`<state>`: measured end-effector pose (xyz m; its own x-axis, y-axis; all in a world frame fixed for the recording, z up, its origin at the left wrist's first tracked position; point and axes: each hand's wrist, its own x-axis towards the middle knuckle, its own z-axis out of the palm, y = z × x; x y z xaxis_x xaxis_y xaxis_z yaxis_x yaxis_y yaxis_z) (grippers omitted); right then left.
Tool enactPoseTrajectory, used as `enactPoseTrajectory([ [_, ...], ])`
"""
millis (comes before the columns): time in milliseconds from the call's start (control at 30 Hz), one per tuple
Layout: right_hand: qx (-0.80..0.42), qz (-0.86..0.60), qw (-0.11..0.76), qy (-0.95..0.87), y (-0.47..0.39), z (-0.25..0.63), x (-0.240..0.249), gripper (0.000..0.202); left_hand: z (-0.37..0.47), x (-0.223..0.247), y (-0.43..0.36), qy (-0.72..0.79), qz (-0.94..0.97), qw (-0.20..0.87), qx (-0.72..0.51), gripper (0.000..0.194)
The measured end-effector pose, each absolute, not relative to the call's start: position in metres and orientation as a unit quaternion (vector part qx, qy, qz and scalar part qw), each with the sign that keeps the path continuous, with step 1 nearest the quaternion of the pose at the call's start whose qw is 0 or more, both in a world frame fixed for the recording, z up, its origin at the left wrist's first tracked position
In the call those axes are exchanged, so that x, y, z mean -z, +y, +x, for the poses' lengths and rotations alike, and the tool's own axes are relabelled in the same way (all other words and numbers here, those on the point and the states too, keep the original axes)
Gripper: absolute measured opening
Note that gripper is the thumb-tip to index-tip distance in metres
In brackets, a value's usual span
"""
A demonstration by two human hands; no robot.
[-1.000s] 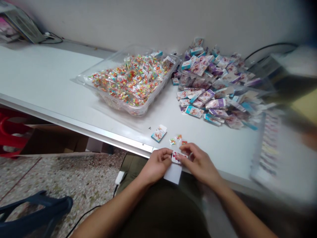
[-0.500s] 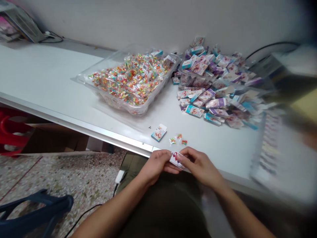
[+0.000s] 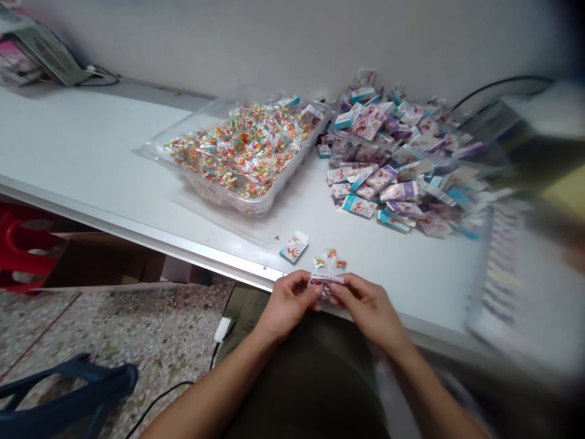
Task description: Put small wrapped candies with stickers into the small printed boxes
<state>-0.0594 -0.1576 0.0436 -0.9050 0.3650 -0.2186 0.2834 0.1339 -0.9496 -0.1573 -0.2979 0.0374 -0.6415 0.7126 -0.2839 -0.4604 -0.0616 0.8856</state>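
Between both hands, at the table's front edge, is a small white printed paper (image 3: 326, 278) with red marks. It looks bent or folded, and its top edge faces me. My left hand (image 3: 289, 300) pinches its left end between thumb and fingers. My right hand (image 3: 369, 302) grips the right end in the same way. Just beyond the fingers lie several small clear packets of coloured beads (image 3: 331, 256). To their left, a small white-and-blue carton (image 3: 294, 247) with a hand picture rests flat on the table.
A clear plastic tray (image 3: 260, 208) full of bead packets stands on the white table (image 3: 82, 143). At the right is a heap of small cartons (image 3: 384, 177), then a blurred clear bin (image 3: 493, 280). An open cardboard box (image 3: 107, 259) and red stool (image 3: 22, 244) are below left.
The white paper has turned from showing its printed face to lying edge-on, bent between both hands. My left thumb has moved onto its near side. Packets and carton stay put.
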Motion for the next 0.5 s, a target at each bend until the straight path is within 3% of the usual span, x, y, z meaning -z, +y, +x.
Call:
enactPoseTrajectory([
  [133, -0.620, -0.223, 0.003, -0.752, -0.158, -0.061, -0.043, 0.024, -0.158, -0.040, -0.301, 0.583, 0.159, 0.425, -0.674, 0.032],
  [300, -0.668, -0.272, 0.056, -0.690, -0.149, -0.065, -0.047, 0.029, -0.169, -0.040, -0.300, 0.705, 0.251, 0.292, -0.596, 0.034],
  [400, -0.637, -0.297, 0.111, -0.703, -0.133, -0.065, -0.045, 0.032, -0.193, -0.040, -0.295, 0.853, 0.292, 0.071, -0.427, 0.044],
  [500, -0.629, -0.308, 0.134, -0.701, -0.121, -0.070, -0.041, 0.035, -0.215, -0.040, -0.286, 0.919, 0.334, 0.010, -0.209, 0.056],
])
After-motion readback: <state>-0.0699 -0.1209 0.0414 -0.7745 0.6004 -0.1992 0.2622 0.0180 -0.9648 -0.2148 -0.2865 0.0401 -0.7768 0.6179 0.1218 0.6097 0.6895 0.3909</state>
